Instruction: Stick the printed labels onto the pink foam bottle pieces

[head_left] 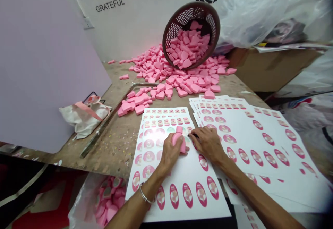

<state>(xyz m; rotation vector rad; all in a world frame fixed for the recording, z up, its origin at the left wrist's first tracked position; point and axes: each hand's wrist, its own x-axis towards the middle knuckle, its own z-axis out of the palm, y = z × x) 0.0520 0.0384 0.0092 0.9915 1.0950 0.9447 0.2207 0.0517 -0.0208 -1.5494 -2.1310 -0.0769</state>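
Observation:
My left hand (pixel 168 152) is wrapped round a small pink bottle (pixel 179 139), its neck pointing away from me. Under it lies a stack of sticker sheets (pixel 179 168), printed with rows of pink oval and small labels. My right hand (pixel 208 143) rests at the right edge of that stack, fingers pinched together by the labels. Something small and dark shows at its fingertips, too little visible to name.
Many pink bottles (pixel 156 66) are heaped at the back, spilling from a tipped brown basket (pixel 166 31). More sticker sheets (pixel 244 132) spread out at right. A metal bar (pixel 104 126) and cloth bag (pixel 84 118) lie left. Below hangs a plastic bag (pixel 82 196) with bottles.

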